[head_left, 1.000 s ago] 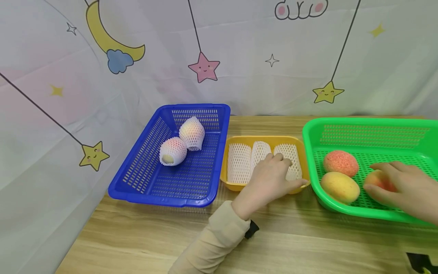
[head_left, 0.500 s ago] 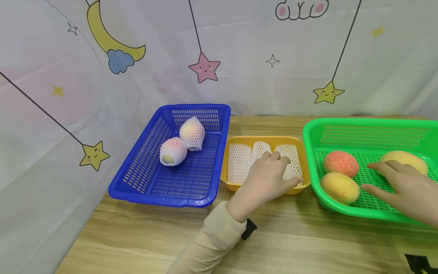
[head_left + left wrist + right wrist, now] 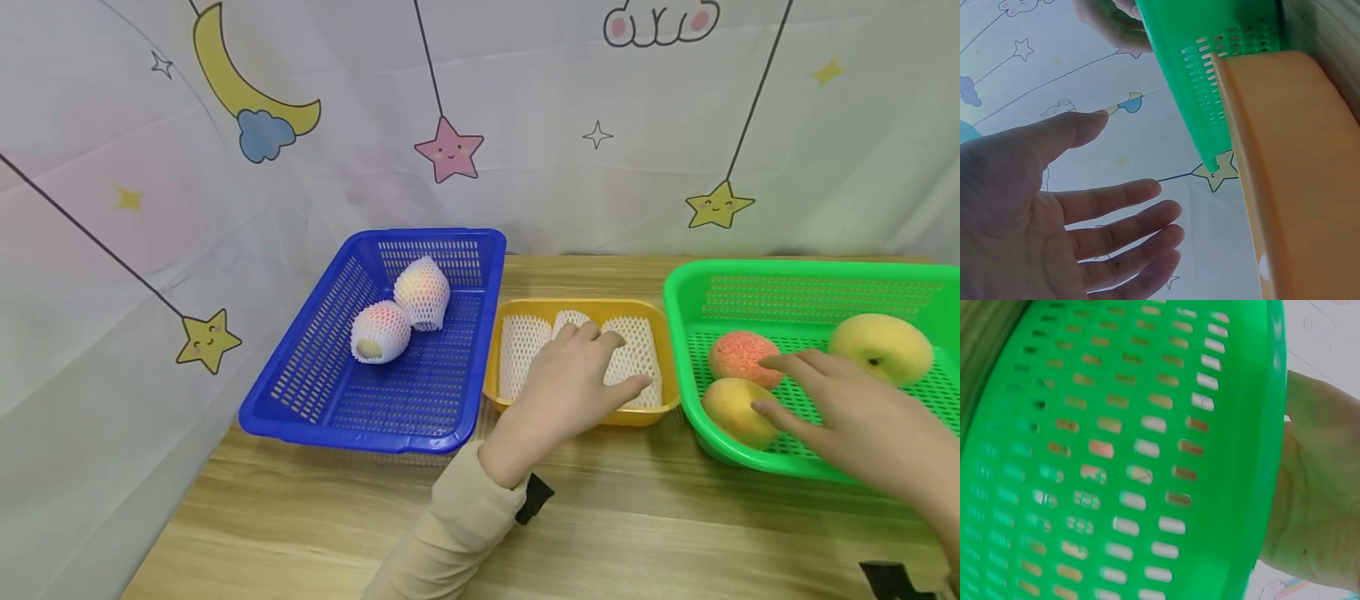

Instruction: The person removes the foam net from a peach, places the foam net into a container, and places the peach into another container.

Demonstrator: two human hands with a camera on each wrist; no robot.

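Observation:
My left hand (image 3: 558,383) hovers over a yellow tray (image 3: 585,304) with its fingers spread and nothing held. Three white foam net sleeves (image 3: 633,358) lie in that tray, the middle one partly hidden by the hand. The left wrist view shows the open left palm (image 3: 1016,231) beside the tray's wall. Over the green basket (image 3: 810,268), my right hand (image 3: 855,417) has its thumb and fingers apart. Its fingertips overlap a reddish, bumpy-looking fruit (image 3: 738,357) and a yellow oval fruit (image 3: 735,410). Behind the hand lies a larger yellow fruit (image 3: 888,342) with a dark stem dimple.
A blue basket (image 3: 367,417) stands to the left, holding two fruits (image 3: 423,292) in white foam nets. The tray sits between the two baskets on a wood-grain table (image 3: 600,533). A printed cloth (image 3: 540,192) hangs behind them.
My right hand has let go of the larger yellow fruit, which now lies behind it with its dimple showing, and has moved left. The left hand has drifted slightly left and toward me.

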